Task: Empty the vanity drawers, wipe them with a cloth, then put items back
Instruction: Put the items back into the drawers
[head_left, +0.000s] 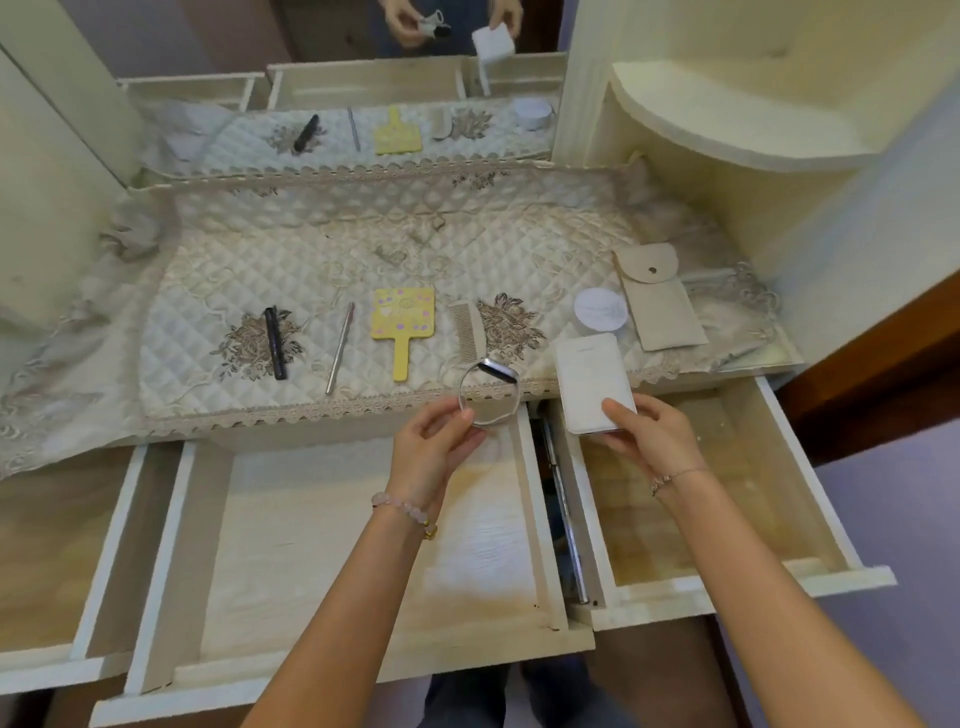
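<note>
- Over the front edge of the counter (311, 435), the left hand (434, 447) is raised with its palm turned inward. Its fingers (461, 415) pinch the near rim of a band (488, 392), a pale loop with a dark face on its far side.
- The right hand (649, 434) is lifted beside it, and the two hands are apart. Thumb on top and fingers beneath grip the near end of a flat white case (592, 382), which tilts up away from the person.
- The left forearm crosses the open middle drawer (337, 545) and the right forearm crosses the open right drawer (737, 493). A metal rail (566, 519) shows in the gap between them.
- A left drawer (109, 519) is also pulled out and is partly cut off by the frame.
- The drawer floors are pale wood, the right one yellower.
- A quilted cover (311, 249) lies on the counter. Near its front edge runs a row: black tube (274, 343), metal stick (340, 348), yellow hand mirror (402, 327), comb (467, 332), white jar (600, 312), beige pouch (660, 301).
- The band hangs just in front of the comb, and the case just in front of the jar.
- Bare cover stretches behind the row.
</note>
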